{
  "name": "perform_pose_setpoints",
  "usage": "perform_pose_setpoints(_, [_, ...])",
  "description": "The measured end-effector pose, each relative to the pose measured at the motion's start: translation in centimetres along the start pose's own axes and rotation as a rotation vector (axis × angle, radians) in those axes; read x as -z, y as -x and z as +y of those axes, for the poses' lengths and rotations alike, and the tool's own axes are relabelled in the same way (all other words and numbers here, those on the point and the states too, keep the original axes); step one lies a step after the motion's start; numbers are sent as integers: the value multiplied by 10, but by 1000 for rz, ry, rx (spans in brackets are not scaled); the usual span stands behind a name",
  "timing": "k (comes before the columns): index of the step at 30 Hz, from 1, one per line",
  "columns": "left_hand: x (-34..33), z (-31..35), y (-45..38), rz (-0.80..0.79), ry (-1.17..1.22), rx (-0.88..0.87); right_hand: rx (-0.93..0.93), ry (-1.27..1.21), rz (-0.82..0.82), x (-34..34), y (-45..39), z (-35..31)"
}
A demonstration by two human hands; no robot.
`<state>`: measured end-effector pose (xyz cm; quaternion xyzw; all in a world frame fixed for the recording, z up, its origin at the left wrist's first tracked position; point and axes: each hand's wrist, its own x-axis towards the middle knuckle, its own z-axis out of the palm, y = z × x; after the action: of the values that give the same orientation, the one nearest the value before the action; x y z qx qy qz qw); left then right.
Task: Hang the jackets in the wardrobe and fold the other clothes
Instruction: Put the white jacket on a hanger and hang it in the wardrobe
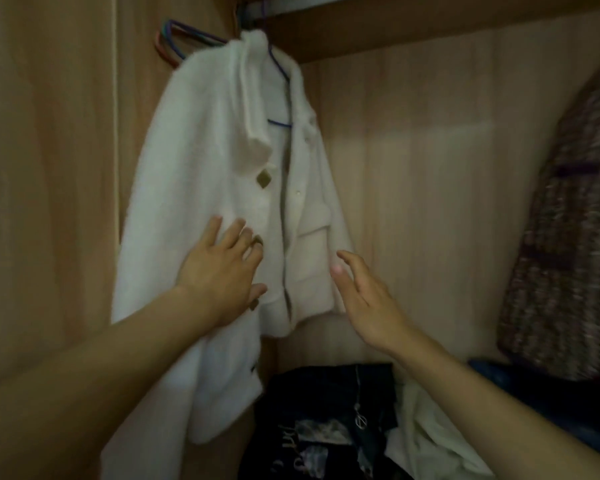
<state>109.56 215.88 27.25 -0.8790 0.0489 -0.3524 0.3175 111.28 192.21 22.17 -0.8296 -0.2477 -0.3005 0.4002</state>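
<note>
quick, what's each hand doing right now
Left hand: open, fingers spread flat on the front of the white jacket.
Right hand: open, fingers straight, holding nothing, beside the jacket's right edge.

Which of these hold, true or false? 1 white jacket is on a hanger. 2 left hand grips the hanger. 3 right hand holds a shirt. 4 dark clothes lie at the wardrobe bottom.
1. True: the white jacket hangs on a blue hanger.
2. False: the left hand rests flat on the jacket front.
3. False: the right hand is open and holds nothing.
4. True: dark clothes lie below the jacket.
</note>
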Motion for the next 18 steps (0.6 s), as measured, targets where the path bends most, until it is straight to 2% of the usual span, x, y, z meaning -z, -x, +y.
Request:
perform_pose_setpoints(3, [16,20,15,108,217,-14,-64,32,-17,11,41,-18])
perform_pose_setpoints(5, [30,34,25,125,375,-16,-104,88,-40,23,67,-29])
perform_pose_setpoints(9, [59,55,52,91,604,-57,-146,237,-15,61,116,-49])
perform_pose_setpoints(13, [89,72,86,114,691,-100,-140,433,-25,104,164,-61])
perform_pose_setpoints(18, [131,101,123,13,857,-106,-161,603,-69,154,224,-72])
